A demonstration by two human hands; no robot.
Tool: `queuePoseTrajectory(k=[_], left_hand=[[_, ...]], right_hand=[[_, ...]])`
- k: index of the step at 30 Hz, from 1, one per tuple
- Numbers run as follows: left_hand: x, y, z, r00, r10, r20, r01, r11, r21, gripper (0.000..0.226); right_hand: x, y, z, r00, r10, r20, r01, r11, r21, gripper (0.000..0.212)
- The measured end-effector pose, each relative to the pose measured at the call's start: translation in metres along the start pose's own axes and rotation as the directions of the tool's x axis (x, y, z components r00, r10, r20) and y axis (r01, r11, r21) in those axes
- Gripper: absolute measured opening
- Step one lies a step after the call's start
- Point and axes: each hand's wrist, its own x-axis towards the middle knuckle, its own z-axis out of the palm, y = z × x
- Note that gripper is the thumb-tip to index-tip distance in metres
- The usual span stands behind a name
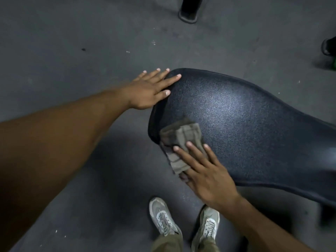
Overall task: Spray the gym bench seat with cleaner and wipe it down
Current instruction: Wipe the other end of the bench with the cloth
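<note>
The black textured bench seat (245, 124) fills the right half of the view, its rounded end pointing left. My left hand (149, 90) lies flat with fingers spread on that rounded end, holding nothing. My right hand (205, 170) presses a folded grey-brown cloth (181, 142) against the seat's near left edge, fingers spread over the cloth. A shiny patch shows on the seat's middle. No spray bottle is in view.
Dark grey gym floor (72, 42) surrounds the bench. My two grey sneakers (163, 217) stand just below the seat. A black post foot (188, 15) stands at the top, and a dark object with a green bit (329, 50) sits at the right edge.
</note>
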Motion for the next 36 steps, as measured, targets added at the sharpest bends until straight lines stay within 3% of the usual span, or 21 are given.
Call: queuePoseTrajectory(k=[2, 4, 6, 11, 16, 18, 20, 24, 28, 30, 34, 36], left_hand=[[-0.002, 0.003, 0.006, 0.999, -0.013, -0.036, 0.013, 1.0, -0.012, 0.055], [-0.003, 0.007, 0.01, 0.998, -0.028, -0.064, 0.027, 1.0, -0.016, 0.054], [-0.005, 0.012, 0.011, 0.994, -0.056, -0.096, 0.055, 0.998, -0.014, 0.054], [-0.011, 0.033, 0.014, 0.973, -0.146, -0.176, 0.153, 0.988, 0.029, 0.056], [-0.015, 0.06, 0.026, 0.944, -0.204, -0.259, 0.223, 0.974, 0.046, 0.062], [-0.018, 0.074, 0.035, 0.927, -0.234, -0.292, 0.255, 0.967, 0.033, 0.064], [-0.021, 0.092, 0.044, 0.91, -0.226, -0.348, 0.259, 0.965, 0.05, 0.067], [-0.027, 0.135, 0.064, 0.907, -0.168, -0.385, 0.221, 0.971, 0.096, 0.073], [-0.025, 0.178, 0.086, 0.928, -0.13, -0.35, 0.182, 0.976, 0.118, 0.074], [-0.023, 0.199, 0.096, 0.935, -0.121, -0.334, 0.17, 0.978, 0.121, 0.074], [-0.017, 0.239, 0.11, 0.95, -0.087, -0.301, 0.133, 0.982, 0.135, 0.074], [-0.012, 0.257, 0.115, 0.955, -0.072, -0.287, 0.115, 0.984, 0.135, 0.075]], right_hand=[[-0.003, -0.009, 0.002, 0.994, 0.108, -0.023, -0.108, 0.994, 0.019, 0.042], [0.011, -0.028, 0.003, 0.979, 0.202, -0.028, -0.202, 0.979, 0.025, 0.057], [0.032, -0.047, 0.004, 0.98, 0.198, -0.018, -0.198, 0.98, 0.007, 0.066], [0.052, -0.055, 0.005, 0.99, 0.139, -0.038, -0.138, 0.99, 0.028, 0.044], [-0.03, -0.019, 0.009, 0.985, 0.173, -0.004, -0.173, 0.985, 0.022, 0.028], [-0.069, 0.0, 0.008, 0.974, 0.227, -0.008, -0.227, 0.973, 0.034, 0.035], [-0.099, 0.016, 0.006, 0.934, 0.356, -0.022, -0.355, 0.934, 0.05, 0.049], [-0.128, 0.041, 0.002, 0.771, 0.636, -0.031, -0.628, 0.767, 0.129, 0.057], [-0.111, 0.038, -0.001, 0.631, 0.776, -0.007, -0.747, 0.61, 0.266, 0.068], [-0.105, 0.033, 0.0, 0.65, 0.76, -0.009, -0.727, 0.626, 0.282, 0.068], [-0.134, 0.05, 0.0, 0.801, 0.598, 0.016, -0.591, 0.788, 0.171, 0.061], [-0.158, 0.069, -0.002, 0.782, 0.623, 0.02, -0.616, 0.768, 0.177, 0.054]])
